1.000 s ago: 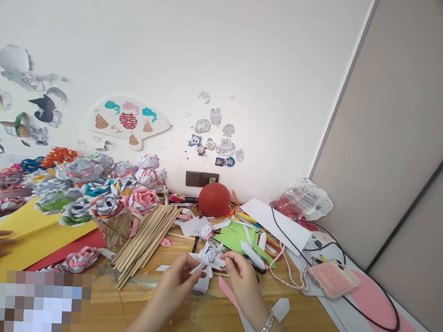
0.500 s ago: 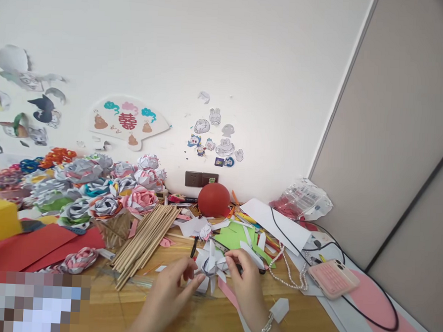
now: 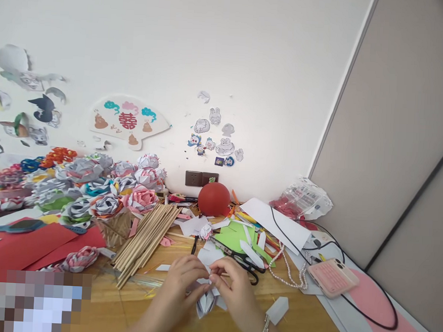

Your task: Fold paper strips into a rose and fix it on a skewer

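In front of me, a folded white paper piece (image 3: 206,305) with pointed, petal-like parts hangs below my fingers. My left hand (image 3: 185,283) is closed on it, fingers curled over the top and thumb along its side. Fingertips of my right hand (image 3: 233,285) are pinched at its upper edge, touching the left fingertips. Most of the upper part is hidden by my hands. Just beyond them lie white paper strips (image 3: 207,256) and black-handled scissors (image 3: 241,258).
To the left are a bundle of wooden sticks (image 3: 148,244), paper flowers (image 3: 106,206) and red paper (image 3: 42,246). Behind stand a red balloon (image 3: 214,199) and green paper (image 3: 236,234). A phone (image 3: 333,277), black cable (image 3: 371,322) and pearl string (image 3: 286,278) lie right.
My hands have come together over the paper, which now tilts toward me. The scissors show more fully. At the far left, the yellow box has gone from view, uncovering a watch.
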`<state>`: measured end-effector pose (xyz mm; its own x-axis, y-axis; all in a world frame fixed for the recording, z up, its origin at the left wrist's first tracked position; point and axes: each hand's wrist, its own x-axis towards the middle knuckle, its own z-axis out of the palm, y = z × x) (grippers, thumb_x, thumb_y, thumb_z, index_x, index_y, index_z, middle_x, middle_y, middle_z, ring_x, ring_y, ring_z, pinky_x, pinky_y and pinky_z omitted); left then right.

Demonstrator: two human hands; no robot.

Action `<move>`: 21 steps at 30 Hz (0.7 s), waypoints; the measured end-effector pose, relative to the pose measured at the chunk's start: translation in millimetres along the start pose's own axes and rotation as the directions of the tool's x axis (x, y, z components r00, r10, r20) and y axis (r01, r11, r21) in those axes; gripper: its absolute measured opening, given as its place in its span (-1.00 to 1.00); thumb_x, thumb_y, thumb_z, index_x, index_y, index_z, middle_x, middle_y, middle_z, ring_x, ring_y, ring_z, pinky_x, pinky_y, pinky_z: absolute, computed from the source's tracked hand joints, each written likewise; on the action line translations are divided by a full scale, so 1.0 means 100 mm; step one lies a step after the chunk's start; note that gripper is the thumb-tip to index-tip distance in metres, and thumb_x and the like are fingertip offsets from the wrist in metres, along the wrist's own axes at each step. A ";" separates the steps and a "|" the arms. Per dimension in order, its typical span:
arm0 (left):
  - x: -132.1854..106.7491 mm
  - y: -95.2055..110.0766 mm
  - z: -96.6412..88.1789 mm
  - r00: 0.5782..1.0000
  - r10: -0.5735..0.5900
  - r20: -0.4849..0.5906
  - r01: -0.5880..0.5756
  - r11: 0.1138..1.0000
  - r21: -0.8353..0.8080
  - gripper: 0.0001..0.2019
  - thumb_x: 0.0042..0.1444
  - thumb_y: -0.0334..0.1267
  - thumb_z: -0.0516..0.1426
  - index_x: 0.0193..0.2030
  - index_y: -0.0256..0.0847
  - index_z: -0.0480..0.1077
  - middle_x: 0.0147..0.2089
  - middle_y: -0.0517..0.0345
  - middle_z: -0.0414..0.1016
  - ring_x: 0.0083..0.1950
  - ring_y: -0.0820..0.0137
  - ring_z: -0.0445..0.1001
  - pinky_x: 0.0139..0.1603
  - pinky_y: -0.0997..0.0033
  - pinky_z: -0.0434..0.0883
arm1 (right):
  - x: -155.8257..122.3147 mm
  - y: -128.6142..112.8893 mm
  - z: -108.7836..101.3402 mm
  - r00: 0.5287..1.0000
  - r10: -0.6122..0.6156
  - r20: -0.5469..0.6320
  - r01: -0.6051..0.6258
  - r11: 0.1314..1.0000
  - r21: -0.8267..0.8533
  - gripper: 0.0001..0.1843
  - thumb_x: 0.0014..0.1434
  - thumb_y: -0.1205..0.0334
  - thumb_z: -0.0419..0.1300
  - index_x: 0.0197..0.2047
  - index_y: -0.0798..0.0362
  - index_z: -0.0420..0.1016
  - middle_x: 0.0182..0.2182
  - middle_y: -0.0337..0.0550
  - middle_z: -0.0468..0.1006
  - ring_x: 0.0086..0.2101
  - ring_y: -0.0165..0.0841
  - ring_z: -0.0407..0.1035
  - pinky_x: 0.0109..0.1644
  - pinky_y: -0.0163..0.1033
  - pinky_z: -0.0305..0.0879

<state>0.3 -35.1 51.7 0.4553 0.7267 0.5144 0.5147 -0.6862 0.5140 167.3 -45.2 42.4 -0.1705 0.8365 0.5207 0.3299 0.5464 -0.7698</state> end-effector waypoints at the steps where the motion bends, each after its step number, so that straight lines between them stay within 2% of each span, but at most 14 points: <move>1: 0.00 0.02 0.01 0.999 -0.048 0.010 0.049 0.998 -0.048 -0.87 0.06 -0.21 0.13 -0.34 -0.09 0.52 -0.31 0.07 0.57 -0.20 0.24 0.43 -0.11 0.27 0.30 | 0.00 0.00 0.01 1.000 0.027 -0.004 -0.027 0.999 0.021 -0.90 0.08 0.36 0.12 -0.30 0.05 0.42 -0.37 -0.18 0.47 -0.33 -0.34 0.38 -0.25 -0.28 0.34; 4: -0.01 0.07 0.05 0.979 -0.203 0.010 0.203 0.969 -0.144 -0.85 0.04 -0.18 0.13 -0.43 -0.11 0.51 -0.40 0.10 0.56 -0.28 0.26 0.45 -0.18 0.33 0.32 | 0.00 0.01 0.03 0.996 0.092 -0.012 -0.091 0.991 0.095 -0.91 0.05 0.37 0.13 -0.32 0.06 0.42 -0.37 -0.18 0.47 -0.34 -0.34 0.40 -0.27 -0.29 0.35; 7: -0.02 0.11 0.07 0.957 -0.289 -0.001 0.285 0.945 -0.158 -0.84 -0.01 -0.15 0.15 -0.46 -0.12 0.50 -0.42 0.11 0.55 -0.29 0.24 0.46 -0.21 0.36 0.33 | -0.01 0.01 0.04 0.996 0.088 -0.018 -0.085 0.990 0.116 -0.92 0.05 0.35 0.14 -0.33 0.06 0.42 -0.37 -0.17 0.46 -0.33 -0.34 0.40 -0.26 -0.29 0.35; 13: -0.03 0.11 0.09 0.944 -0.326 -0.048 0.314 0.935 -0.167 -0.88 -0.03 -0.23 0.13 -0.46 -0.15 0.48 -0.41 0.13 0.55 -0.32 0.28 0.46 -0.25 0.42 0.33 | -0.04 0.04 0.10 0.996 0.090 -0.014 -0.088 0.993 0.082 -0.88 0.05 0.37 0.14 -0.30 0.03 0.42 -0.33 -0.17 0.47 -0.30 -0.32 0.40 -0.27 -0.28 0.33; 18: -0.02 0.13 0.10 0.931 -0.364 -0.024 0.345 0.900 -0.265 -0.84 0.03 -0.22 0.06 -0.45 -0.18 0.43 -0.45 0.15 0.51 -0.38 0.33 0.43 -0.31 0.46 0.33 | -0.05 0.10 0.12 0.994 0.109 0.027 -0.111 0.992 0.067 -0.82 0.11 0.38 0.06 -0.23 0.02 0.43 -0.30 -0.15 0.50 -0.27 -0.31 0.42 -0.23 -0.27 0.35; 21: 0.00 0.13 0.10 0.917 -0.395 -0.050 0.363 0.881 -0.303 -0.84 0.01 -0.23 0.07 -0.50 -0.20 0.39 -0.50 0.18 0.47 -0.42 0.35 0.40 -0.35 0.47 0.32 | -0.03 0.13 0.10 0.992 0.124 0.034 -0.125 0.992 0.025 -0.81 0.12 0.37 0.04 -0.23 0.03 0.43 -0.30 -0.14 0.50 -0.27 -0.30 0.42 -0.22 -0.24 0.35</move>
<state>14.2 -43.9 51.0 0.1782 0.9360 0.3035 0.3986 -0.3507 0.8474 162.7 -40.3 26.4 -0.1600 0.8986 0.4085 0.3256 0.4387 -0.8376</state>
